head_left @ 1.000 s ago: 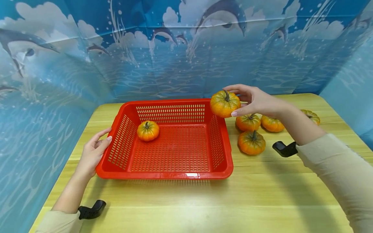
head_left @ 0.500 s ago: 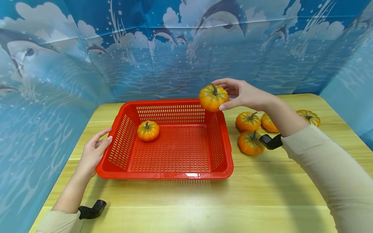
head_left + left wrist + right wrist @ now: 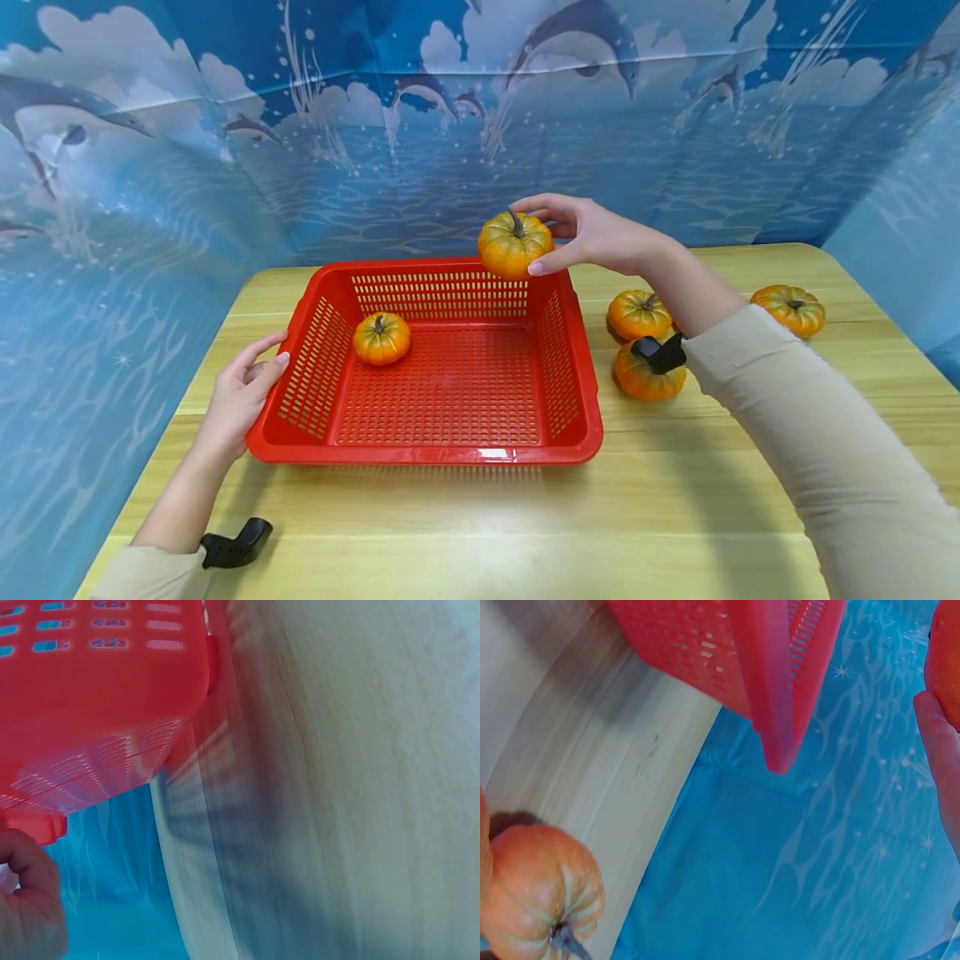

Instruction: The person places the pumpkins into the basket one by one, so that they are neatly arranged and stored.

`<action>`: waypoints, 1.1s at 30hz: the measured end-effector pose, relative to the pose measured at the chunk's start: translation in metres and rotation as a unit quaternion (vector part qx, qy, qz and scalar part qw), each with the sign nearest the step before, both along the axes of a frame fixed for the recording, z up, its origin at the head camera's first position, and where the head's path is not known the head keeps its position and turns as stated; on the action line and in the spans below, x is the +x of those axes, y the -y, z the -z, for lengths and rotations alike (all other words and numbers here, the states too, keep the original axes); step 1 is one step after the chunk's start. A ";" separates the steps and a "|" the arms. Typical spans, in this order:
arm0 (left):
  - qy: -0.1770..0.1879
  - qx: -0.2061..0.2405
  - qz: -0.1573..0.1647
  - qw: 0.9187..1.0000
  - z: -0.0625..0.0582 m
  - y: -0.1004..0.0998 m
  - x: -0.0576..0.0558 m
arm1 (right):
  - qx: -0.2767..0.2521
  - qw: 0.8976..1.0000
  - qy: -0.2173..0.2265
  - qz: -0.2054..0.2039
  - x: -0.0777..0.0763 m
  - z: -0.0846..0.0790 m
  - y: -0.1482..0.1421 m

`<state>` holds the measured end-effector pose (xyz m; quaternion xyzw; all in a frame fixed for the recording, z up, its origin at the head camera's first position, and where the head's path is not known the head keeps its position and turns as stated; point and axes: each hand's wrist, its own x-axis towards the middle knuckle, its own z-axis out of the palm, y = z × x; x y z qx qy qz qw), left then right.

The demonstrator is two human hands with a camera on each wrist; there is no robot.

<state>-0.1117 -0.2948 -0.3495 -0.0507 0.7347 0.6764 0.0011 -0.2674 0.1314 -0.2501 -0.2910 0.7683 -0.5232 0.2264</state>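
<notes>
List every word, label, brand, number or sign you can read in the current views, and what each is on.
None can be read in any view.
Blue backdrop: a printed sea scene, no lettering.
Red basket: slots and holes, no legible marking.
Held pumpkin: no label on the visible side.
Black device at the left cuff: any marking is too small to read.

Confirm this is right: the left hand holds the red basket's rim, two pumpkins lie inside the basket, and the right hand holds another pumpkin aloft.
Not quite: the head view shows only one pumpkin inside the red basket, not two. The left hand does hold its rim, and the right hand holds another pumpkin aloft.
</notes>
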 end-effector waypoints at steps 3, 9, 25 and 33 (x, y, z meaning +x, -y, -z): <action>-0.002 -0.001 0.000 1.000 0.000 0.000 0.000 | -0.008 1.000 0.008 -0.005 -0.002 0.001 0.007; 0.000 -0.006 -0.003 1.000 -0.001 0.000 0.001 | -0.016 1.000 0.015 -0.007 -0.007 0.006 0.019; -0.004 -0.011 -0.005 1.000 -0.001 0.000 0.000 | -0.016 0.999 0.007 -0.028 -0.012 0.012 0.049; -0.003 -0.023 -0.012 1.000 -0.003 -0.002 -0.002 | -0.036 0.998 0.020 -0.042 -0.008 0.010 0.061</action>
